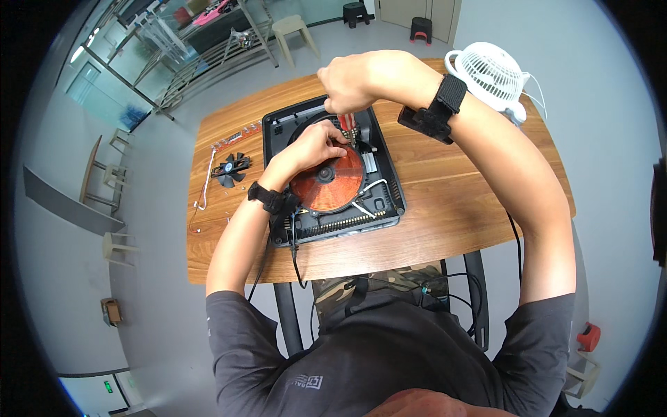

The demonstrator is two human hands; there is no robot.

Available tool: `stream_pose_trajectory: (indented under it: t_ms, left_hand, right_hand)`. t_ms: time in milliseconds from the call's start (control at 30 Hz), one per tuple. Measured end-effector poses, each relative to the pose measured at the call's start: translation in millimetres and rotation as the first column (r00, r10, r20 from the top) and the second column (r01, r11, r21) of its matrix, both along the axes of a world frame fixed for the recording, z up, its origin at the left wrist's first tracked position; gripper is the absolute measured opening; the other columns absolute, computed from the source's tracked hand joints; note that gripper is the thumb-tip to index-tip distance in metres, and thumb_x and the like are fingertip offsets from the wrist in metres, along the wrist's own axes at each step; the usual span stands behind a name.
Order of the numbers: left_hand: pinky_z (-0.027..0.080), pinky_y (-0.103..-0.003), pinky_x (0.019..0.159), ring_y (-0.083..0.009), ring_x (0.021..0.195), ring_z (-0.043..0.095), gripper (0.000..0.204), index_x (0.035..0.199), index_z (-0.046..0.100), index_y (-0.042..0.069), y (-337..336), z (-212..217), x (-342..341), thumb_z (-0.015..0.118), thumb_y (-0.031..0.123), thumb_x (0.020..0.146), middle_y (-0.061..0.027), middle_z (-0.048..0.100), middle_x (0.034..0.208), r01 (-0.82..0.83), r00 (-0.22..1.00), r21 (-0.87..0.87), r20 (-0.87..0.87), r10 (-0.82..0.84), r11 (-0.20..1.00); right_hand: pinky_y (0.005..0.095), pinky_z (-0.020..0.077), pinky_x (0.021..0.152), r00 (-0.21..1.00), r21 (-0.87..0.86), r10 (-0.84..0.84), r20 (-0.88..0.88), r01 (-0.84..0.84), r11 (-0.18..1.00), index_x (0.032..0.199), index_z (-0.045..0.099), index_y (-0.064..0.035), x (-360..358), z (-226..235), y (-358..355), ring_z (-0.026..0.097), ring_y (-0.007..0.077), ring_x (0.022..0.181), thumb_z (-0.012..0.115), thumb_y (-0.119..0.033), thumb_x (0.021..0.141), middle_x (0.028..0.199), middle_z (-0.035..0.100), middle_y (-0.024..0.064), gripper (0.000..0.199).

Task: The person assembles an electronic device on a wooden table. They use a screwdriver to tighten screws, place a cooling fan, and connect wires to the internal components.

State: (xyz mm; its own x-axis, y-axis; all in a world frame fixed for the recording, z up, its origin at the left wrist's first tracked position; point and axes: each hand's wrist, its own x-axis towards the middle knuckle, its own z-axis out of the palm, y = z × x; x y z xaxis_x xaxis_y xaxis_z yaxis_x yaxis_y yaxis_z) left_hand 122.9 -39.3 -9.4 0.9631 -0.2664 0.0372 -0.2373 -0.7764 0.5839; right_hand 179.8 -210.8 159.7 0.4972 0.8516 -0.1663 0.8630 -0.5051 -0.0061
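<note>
An opened induction cooker base (392, 198), a black plastic shell, lies on the wooden table. Inside it sits a round copper-red coil (340, 182) with a dark centre. My left hand (321, 142) rests at the coil's far edge, fingers curled together and thumb on the windings; anything pinched there is hidden. Above the far part of the base, my right hand (354, 80) is closed in a fist, with the wrist bent. Just below that fist shows a red-handled tool (345, 122), mostly covered by my hands. White wires (375, 185) come off the coil's near right side.
Left of the base lie a black fan (231, 170), a narrow red circuit board (238, 135) with a white cable, and small loose bits. A white desk fan (490, 73) stands at the table's far right corner. A black cable (294, 254) hangs over the near edge.
</note>
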Motion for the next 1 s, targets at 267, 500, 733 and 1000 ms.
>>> stream_pose_trajectory:
  t_ms: [267,500,733,1000]
  left_hand:
    - [0.050,-0.037,0.096,-0.0295,0.103,0.064,0.028,0.101,0.073,0.000,-1.7,1.8,-2.2,0.083,0.012,0.078,-0.0146,0.067,0.107,0.009,1.000,0.009,0.009,-0.009,1.000]
    - [0.052,-0.039,0.094,-0.0325,0.103,0.065,0.029,0.101,0.075,0.001,3.5,-0.4,-3.9,0.083,0.015,0.078,-0.0164,0.068,0.106,0.041,0.995,0.070,0.091,-0.047,0.997]
    - [0.052,-0.038,0.093,-0.0308,0.102,0.067,0.028,0.100,0.073,-0.001,0.5,-0.4,0.4,0.084,0.013,0.078,-0.0153,0.070,0.105,0.032,0.998,0.051,0.057,-0.035,0.998]
    - [0.054,-0.035,0.090,-0.0249,0.097,0.069,0.027,0.097,0.071,-0.002,-1.8,2.8,-0.2,0.085,0.009,0.077,-0.0134,0.072,0.101,-0.037,0.998,-0.013,-0.041,0.036,0.999]
  right_hand:
    - [0.0439,0.0574,0.084,0.991,0.051,-0.011,0.132,0.005,0.999,0.098,0.076,0.0004,-12.5,2.7,-2.6,0.072,0.0353,0.095,0.052,-0.035,0.098,0.098,0.074,0.0204,0.042]
    - [0.0455,0.0569,0.085,0.995,0.077,-0.035,0.090,0.028,0.997,0.119,0.064,0.0040,-24.8,8.2,-2.4,0.072,0.0360,0.095,0.053,-0.032,0.097,0.099,0.073,0.0233,0.044]
    - [0.0457,0.0575,0.070,0.999,0.031,0.005,-0.051,-0.003,1.000,0.120,0.055,0.0081,-5.0,-4.6,1.2,0.072,0.0362,0.082,0.062,-0.027,0.097,0.088,0.072,0.0248,0.043]
    - [0.0467,0.0574,0.074,0.990,0.130,0.081,0.117,-0.096,0.987,0.100,0.069,0.0058,-8.3,-4.5,-4.7,0.073,0.0360,0.082,0.062,-0.034,0.095,0.080,0.072,0.0227,0.041]
